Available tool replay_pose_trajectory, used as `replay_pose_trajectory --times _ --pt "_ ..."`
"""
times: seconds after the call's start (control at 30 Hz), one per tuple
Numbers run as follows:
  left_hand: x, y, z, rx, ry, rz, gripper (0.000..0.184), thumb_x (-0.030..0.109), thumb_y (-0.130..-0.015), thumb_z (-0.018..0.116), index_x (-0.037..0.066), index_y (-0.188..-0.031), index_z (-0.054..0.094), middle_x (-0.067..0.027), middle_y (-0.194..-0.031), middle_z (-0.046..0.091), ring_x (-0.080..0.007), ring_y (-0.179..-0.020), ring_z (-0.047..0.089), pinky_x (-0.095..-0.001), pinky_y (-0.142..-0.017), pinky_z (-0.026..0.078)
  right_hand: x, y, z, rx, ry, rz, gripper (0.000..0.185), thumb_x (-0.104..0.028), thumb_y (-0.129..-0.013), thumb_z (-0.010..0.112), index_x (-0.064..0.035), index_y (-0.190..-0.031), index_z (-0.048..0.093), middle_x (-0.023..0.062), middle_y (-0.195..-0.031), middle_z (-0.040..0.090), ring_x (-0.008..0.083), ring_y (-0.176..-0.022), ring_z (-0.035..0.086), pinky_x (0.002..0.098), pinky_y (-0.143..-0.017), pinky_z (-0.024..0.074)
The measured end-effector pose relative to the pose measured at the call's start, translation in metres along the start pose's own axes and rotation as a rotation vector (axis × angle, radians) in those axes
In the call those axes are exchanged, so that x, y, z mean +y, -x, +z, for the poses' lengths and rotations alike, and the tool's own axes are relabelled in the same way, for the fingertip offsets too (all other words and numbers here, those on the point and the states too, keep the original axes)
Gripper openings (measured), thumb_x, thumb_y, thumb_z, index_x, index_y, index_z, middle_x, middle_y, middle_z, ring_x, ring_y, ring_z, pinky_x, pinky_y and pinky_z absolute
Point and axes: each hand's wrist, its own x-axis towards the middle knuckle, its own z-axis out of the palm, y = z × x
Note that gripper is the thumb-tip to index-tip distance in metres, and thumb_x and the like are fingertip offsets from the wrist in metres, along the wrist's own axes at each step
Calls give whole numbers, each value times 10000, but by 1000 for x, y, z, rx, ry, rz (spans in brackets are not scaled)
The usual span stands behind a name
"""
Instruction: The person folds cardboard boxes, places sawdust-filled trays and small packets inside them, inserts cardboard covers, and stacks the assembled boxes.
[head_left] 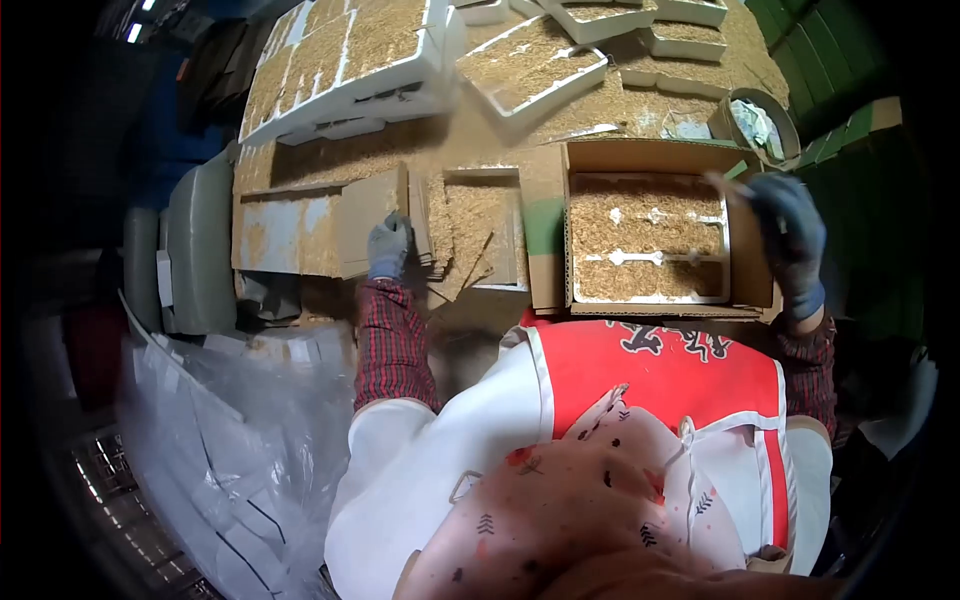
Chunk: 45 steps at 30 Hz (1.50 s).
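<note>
My left hand (390, 246), in a grey work glove, is closed on the near right edge of a cardboard sheet (365, 215). More cardboard pieces (420, 220) stand just to its right. My right hand (792, 232), in a blue-grey glove, is raised at the right wall of an open cardboard box (548, 235). Its fingers are curled around a thin, pale object (728, 187) that is blurred by motion; I cannot tell its kind. Inside the box lies a white foam tray (655, 258) with compartments covered in tan shavings.
Foam trays full of shavings (535, 65) are piled at the back of the table, with a taller stack (345, 60) at back left. A round bin (765, 125) stands at back right. Clear plastic sheeting (240, 440) hangs at front left.
</note>
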Motion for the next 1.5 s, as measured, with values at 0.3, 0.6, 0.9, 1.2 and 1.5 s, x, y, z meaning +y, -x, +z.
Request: replay_pose_trajectory --times 0.3,0.6,0.9,1.2,1.5 --pt "293 161 -54 211 -93 1015 557 74 -911 580 111 -1446 425 -193 -1197 593 -415 -986 607 -431 -828 503 -16 35 2 -30 -376 938 426 -351 -908 631 -48 -1205 600 139 -1131 632 225 -1048 600 354 -861 486" --pt "372 185 154 -911 300 1138 209 63 -866 602 15 -1062 655 -133 -984 689 -254 -899 644 -337 -823 498 9 63 60 175 -483 809 422 -346 -979 511 -42 -1272 505 171 -1162 607 267 -1069 581 369 -922 460" --pt "395 243 79 -282 -960 1377 952 458 -720 771 166 -1502 312 -234 -1471 325 -480 -1336 299 -595 -1047 329 39 86 72 198 -695 730 680 -512 -944 512 -8 -1393 430 200 -1254 578 292 -1117 553 381 -976 429" --pt "323 196 11 -10 -48 1152 369 190 -941 623 -10 -1244 561 -181 -1206 603 -296 -1090 579 -370 -959 448 28 91 9 -163 -1044 1261 821 -672 -896 436 -19 -1394 438 183 -1384 499 309 -1226 482 428 -1044 378" --pt "254 181 100 -534 616 386 499 323 -1003 497 -37 -1344 450 -143 -1211 569 -250 -1083 557 -332 -920 463 8 83 71 -343 -428 1226 1056 -730 -766 579 5 -1471 301 274 -1437 417 404 -1332 409 466 -1103 333"
